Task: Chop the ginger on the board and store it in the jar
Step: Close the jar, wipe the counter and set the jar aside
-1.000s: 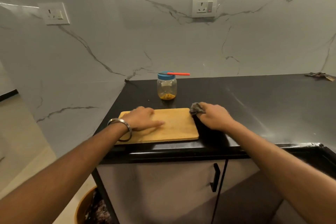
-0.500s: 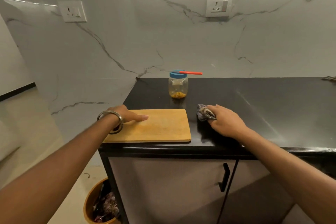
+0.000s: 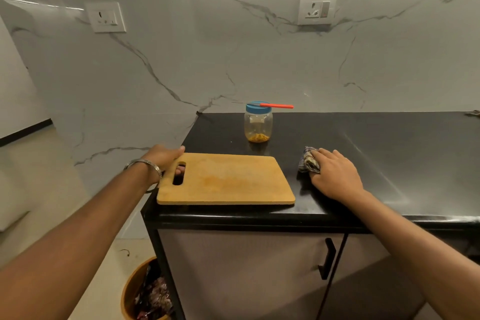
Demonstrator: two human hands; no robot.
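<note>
The person is standing at the black counter (image 3: pixel 389 143), and the chopping looks finished. The wooden board (image 3: pixel 228 179) is lying bare near the front edge, with only a faint stain on it. The ginger (image 3: pixel 258 138) is sitting as a small yellow heap in the bottom of the clear jar (image 3: pixel 258 125), which is standing behind the board toward the wall. Its blue lid (image 3: pixel 258 107) is on, and a knife with a red handle (image 3: pixel 270 105) is balancing across the lid.

The left hand (image 3: pixel 166 161) is gripping the board's left end, with fingers showing through the handle slot (image 3: pixel 179 173) and the thumb over the far corner. The right hand (image 3: pixel 335 176) is lying flat on a crumpled cloth (image 3: pixel 307 162) just right of the board, fingers fairly straight, pressing it to the counter rather than clutching it.

This looks to me like tidying up. To do it well, I would say the left hand should be lifting the board cleanly by its slot instead of dragging it, and the cloth should be sweeping toward the front edge in overlapping passes. Both should be keeping clear of the jar, since a nudge could tip that knife off. A bin (image 3: pixel 145 291) is sitting on the floor below the counter's left end.
</note>
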